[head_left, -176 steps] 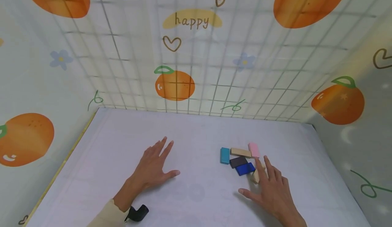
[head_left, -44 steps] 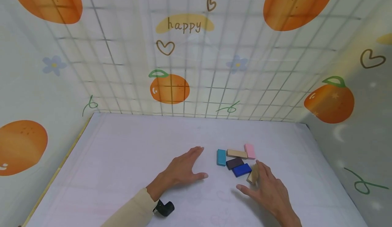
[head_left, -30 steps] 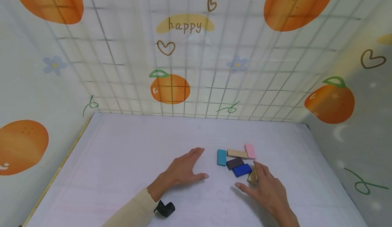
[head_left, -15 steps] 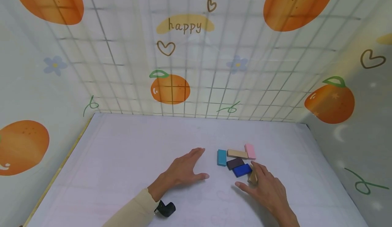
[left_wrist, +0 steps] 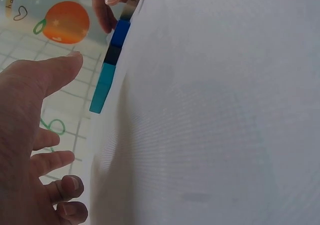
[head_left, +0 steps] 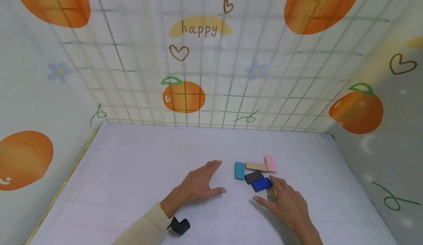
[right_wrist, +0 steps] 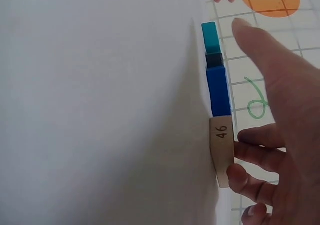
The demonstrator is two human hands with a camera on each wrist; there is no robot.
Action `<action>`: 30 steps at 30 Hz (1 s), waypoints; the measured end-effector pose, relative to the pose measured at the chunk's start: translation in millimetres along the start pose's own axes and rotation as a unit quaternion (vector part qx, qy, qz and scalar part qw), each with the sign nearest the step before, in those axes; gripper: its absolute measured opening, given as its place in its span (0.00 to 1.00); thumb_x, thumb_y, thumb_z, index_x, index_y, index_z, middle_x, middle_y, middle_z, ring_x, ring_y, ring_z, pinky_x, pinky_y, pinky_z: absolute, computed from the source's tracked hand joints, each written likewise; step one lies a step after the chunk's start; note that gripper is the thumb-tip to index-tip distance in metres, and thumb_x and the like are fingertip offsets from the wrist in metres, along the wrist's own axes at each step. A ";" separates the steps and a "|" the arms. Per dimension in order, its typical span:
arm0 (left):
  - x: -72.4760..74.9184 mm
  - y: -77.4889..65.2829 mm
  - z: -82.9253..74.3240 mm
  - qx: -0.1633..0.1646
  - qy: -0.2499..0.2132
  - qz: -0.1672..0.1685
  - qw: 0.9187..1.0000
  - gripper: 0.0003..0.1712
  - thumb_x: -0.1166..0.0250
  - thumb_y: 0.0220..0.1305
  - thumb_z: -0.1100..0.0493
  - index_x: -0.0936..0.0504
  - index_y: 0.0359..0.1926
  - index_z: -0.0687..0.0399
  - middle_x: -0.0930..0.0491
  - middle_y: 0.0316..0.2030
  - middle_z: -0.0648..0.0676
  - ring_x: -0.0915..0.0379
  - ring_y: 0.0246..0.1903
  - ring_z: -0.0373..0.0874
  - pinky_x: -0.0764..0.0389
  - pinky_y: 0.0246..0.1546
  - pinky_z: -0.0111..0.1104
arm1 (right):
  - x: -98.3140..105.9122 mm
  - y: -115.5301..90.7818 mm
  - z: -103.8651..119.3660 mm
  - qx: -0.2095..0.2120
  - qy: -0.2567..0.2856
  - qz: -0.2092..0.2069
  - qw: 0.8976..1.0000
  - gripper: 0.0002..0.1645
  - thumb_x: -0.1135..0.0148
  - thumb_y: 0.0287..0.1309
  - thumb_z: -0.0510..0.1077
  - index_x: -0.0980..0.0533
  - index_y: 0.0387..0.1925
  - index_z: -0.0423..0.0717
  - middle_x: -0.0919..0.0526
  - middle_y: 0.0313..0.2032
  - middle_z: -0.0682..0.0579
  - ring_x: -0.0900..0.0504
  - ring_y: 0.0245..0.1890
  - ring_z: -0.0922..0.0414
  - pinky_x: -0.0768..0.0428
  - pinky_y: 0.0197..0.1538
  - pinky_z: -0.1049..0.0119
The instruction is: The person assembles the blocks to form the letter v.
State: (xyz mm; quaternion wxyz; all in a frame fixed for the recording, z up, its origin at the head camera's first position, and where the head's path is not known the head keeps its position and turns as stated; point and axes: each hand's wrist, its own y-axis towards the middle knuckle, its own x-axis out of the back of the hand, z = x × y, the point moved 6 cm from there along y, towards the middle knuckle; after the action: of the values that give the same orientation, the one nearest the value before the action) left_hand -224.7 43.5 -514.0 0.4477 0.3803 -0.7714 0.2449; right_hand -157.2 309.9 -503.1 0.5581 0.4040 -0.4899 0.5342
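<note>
My right hand (head_left: pixel 288 201) hovers low over the table's right half, thumb held apart from its fingers. Under those fingers lies a plain wooden block (right_wrist: pixel 222 147) marked 46, partly hidden in the head view; whether they touch it I cannot tell. A blue block (head_left: pixel 261 184) adjoins it, and a black block (head_left: pixel 253 177) lies behind. Further back are a teal block (head_left: pixel 239 170), another wooden block (head_left: pixel 256 166) and a pink block (head_left: pixel 270 164). Left of the group, my left hand (head_left: pixel 198 182) is held with thumb and fingers apart, nothing between them.
The blocks lie flat on a white-covered table (head_left: pixel 158 142). Behind it hangs a curtain (head_left: pixel 218 65) printed with oranges, over a wire grid. A black device (head_left: pixel 180 226) sits at my left wrist, below a cream sleeve (head_left: pixel 145 226).
Over the whole span my left hand has come right, closer to the blocks, its fingers less spread. Lately my right hand has edged left, covering more of the near wooden block.
</note>
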 end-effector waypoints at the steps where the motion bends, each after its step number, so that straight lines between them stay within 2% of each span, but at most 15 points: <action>1: -0.4 0.3 0.1 0.001 0.000 0.001 1.000 0.53 0.40 0.64 0.27 0.49 0.81 0.41 0.46 0.78 0.48 0.44 0.74 0.46 0.31 0.66 0.49 | -0.3 0.3 0.1 0.000 -0.002 0.001 1.000 0.72 0.40 0.39 0.88 0.32 0.69 0.36 0.27 0.61 0.29 0.23 0.53 0.32 0.23 0.51 0.35; 19: -3.3 3.5 1.1 0.001 0.001 -0.002 1.000 0.53 0.40 0.64 0.28 0.49 0.81 0.42 0.45 0.78 0.48 0.43 0.73 0.46 0.31 0.66 0.49 | -2.6 7.8 2.7 -0.036 -0.026 0.040 0.998 0.76 0.44 0.35 0.92 0.31 0.68 0.34 0.26 0.59 0.27 0.24 0.54 0.32 0.24 0.53 0.34; 30: -2.7 8.8 0.3 0.009 0.008 0.004 1.000 0.53 0.40 0.63 0.27 0.49 0.81 0.39 0.45 0.78 0.47 0.44 0.74 0.45 0.31 0.66 0.49 | -1.5 10.6 5.8 -0.038 -0.034 0.041 0.998 0.76 0.43 0.35 0.91 0.31 0.67 0.34 0.27 0.59 0.27 0.24 0.55 0.32 0.25 0.55 0.34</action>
State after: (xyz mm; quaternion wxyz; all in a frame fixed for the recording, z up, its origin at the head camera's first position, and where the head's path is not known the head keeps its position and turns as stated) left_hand -231.1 49.5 -516.9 0.4491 0.3796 -0.7671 0.2565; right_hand -168.3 305.0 -504.3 0.5340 0.3799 -0.5447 0.5233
